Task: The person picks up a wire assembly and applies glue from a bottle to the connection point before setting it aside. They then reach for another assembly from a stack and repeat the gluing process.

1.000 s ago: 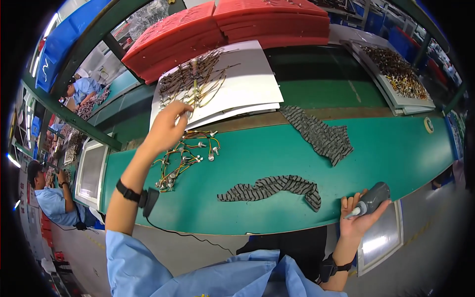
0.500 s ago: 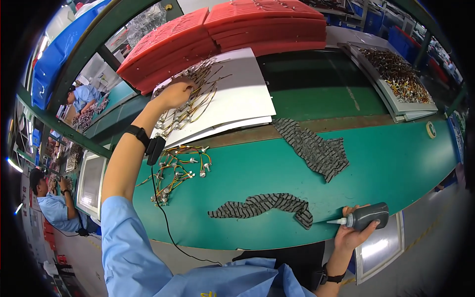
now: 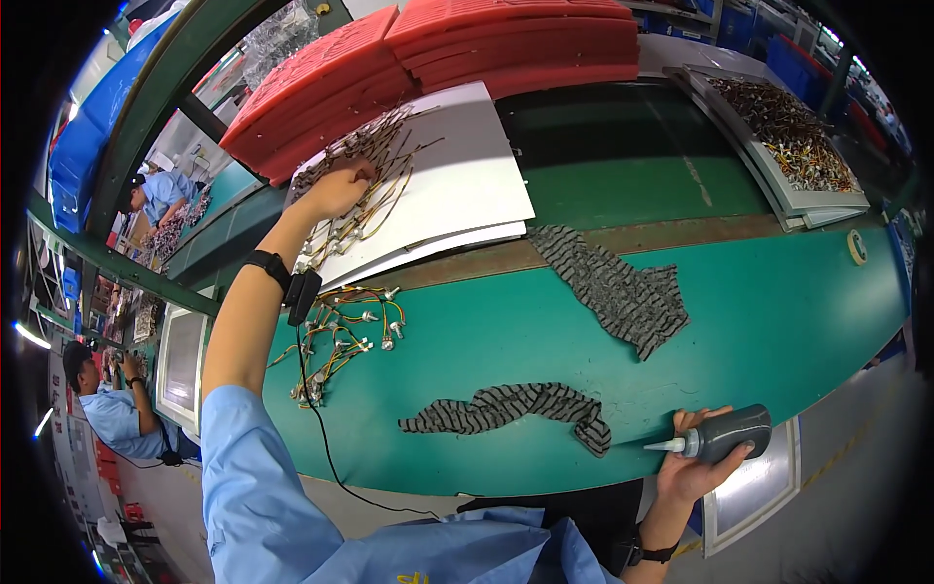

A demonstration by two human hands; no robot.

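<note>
My left hand reaches over the white board with its fingers curled down among a heap of wired parts. These have brown and yellow leads and small metal bodies. What the fingertips pinch, if anything, is hidden. At the table's near edge, my right hand is wrapped round a dark grey squeeze bottle. The bottle lies tilted nearly level, its pale nozzle pointing left toward a grey-and-black striped cloth strip. More wired parts lie loose on the green tabletop below my left forearm.
Red foam trays are stacked behind the board. A wider striped cloth lies right of centre. Farther right are a tray of wired parts and a tape roll. A black cable hangs from my left wrist. Co-workers sit at left.
The whole view has shifted slightly. My left hand stays at the heap, its fingers a little more curled. My right hand and the bottle have moved slightly right, away from the cloth strip.
</note>
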